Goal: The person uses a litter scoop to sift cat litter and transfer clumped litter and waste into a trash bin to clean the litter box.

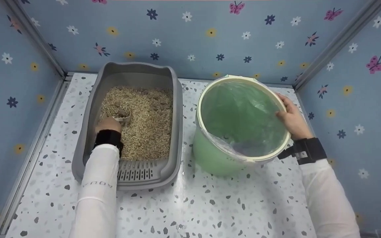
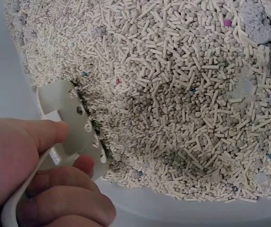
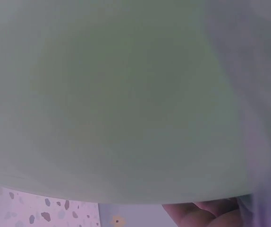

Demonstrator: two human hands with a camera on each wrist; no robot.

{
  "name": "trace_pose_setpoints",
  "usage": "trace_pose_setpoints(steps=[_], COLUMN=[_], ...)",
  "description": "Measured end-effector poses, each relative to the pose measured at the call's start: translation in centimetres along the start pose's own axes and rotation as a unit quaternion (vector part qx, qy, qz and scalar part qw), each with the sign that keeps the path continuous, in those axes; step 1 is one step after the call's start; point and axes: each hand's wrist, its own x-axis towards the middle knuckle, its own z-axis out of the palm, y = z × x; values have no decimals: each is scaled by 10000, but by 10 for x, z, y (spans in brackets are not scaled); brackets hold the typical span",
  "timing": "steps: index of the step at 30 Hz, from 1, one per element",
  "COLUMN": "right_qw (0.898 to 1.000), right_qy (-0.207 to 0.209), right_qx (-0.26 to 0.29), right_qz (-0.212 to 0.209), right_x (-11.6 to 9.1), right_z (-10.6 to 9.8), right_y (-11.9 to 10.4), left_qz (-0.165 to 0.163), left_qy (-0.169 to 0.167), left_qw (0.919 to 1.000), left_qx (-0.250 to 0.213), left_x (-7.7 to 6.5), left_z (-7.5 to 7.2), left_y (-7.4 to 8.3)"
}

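Observation:
My left hand [image 1: 109,125] grips the short handle of a pale litter scoop [image 2: 64,101], thumb on top and fingers curled beneath. The scoop's slotted edge lies at the surface of the pellet litter [image 1: 146,125], near the left wall of a grey litter box [image 1: 178,109]. A dark hollow shows in the litter beside the scoop in the left wrist view. On the right, my right hand [image 1: 293,120] holds the rim of a green bin [image 1: 215,158], thumb at the inner edge and fingers outside. A clear plastic bag [image 1: 240,112] lines the bin.
Greyish clumps [image 2: 258,23] sit in the litter at the upper right of the left wrist view. A slotted ledge [image 1: 137,170] forms the box's front. Box and bin stand side by side on a speckled white tabletop [image 1: 210,205], with flowered panels [image 1: 190,29] around three sides.

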Motion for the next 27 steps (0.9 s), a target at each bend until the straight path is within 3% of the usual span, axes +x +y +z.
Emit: trace_pose_setpoints(steps=[2,4,7,14,24,27], right_qw=[10000,9999,9999,9998,9999,9998], right_qy=[19,35,15,-58,2,11], right_qx=[-50,-93,-153,-188,-121,-152], right_qz=[-4,11,38,100,102,117], right_x=[0,0,1,0,-1,-1], right_z=[1,1,2,1,0,0], right_y=[0,0,-1,-3,-3,-2], left_qz=[9,-43,-8,219,1176,1587], left_qy=[125,181,189,-138,275,617], left_qw=[9999,9998,9997,9994,9927,9846], left_qx=[-60,-121,-159,-222,-70,383], left_x=[-11,-11,-4,15,19,18], left_z=[-4,-3,4,20,23,24], left_y=[3,3,-2,-12,-18,-19])
